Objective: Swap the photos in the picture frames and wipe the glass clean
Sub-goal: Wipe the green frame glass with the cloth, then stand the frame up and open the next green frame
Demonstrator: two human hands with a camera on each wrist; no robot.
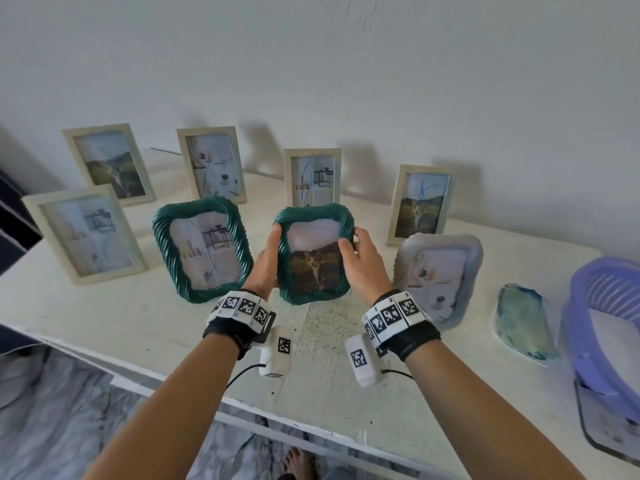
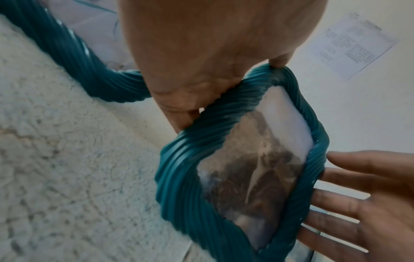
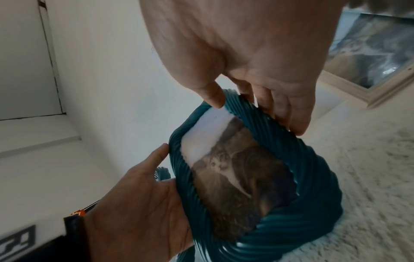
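Standing upright, teal frame [image 1: 313, 251] between both hands.

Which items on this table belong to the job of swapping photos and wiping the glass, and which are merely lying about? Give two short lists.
Belonging to the job:
- held teal frame with the cat photo, gripped by left hand and right hand
- second teal frame
- cloth, probably for wiping

Lying about for now:
- purple basket
- five cream frames, e.g.
- pale ribbed frame
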